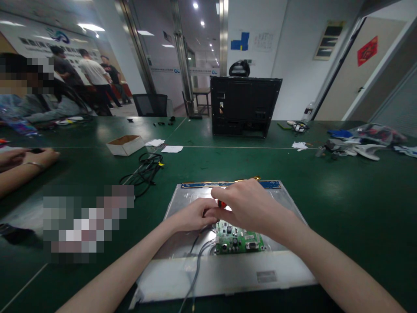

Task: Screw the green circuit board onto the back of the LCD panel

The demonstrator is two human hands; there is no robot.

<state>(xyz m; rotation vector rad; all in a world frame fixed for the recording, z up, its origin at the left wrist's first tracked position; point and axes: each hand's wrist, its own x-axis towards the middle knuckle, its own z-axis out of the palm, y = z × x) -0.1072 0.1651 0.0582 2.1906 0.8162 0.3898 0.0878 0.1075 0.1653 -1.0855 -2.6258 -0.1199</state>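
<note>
A flat silver metal panel lies on the green table in front of me, with a small green circuit board on it and grey cables running off toward me. My right hand is closed over a small tool with a red-orange part, just above the board. My left hand is curled beside it, its fingertips pinched against the same spot. What the left fingers hold is hidden. A blue strip runs along the panel's far edge.
A black computer case stands at the far middle. A small cardboard box and a black cable bundle lie to the left. Another person's hands rest at the far left. Bags and clutter sit at the right.
</note>
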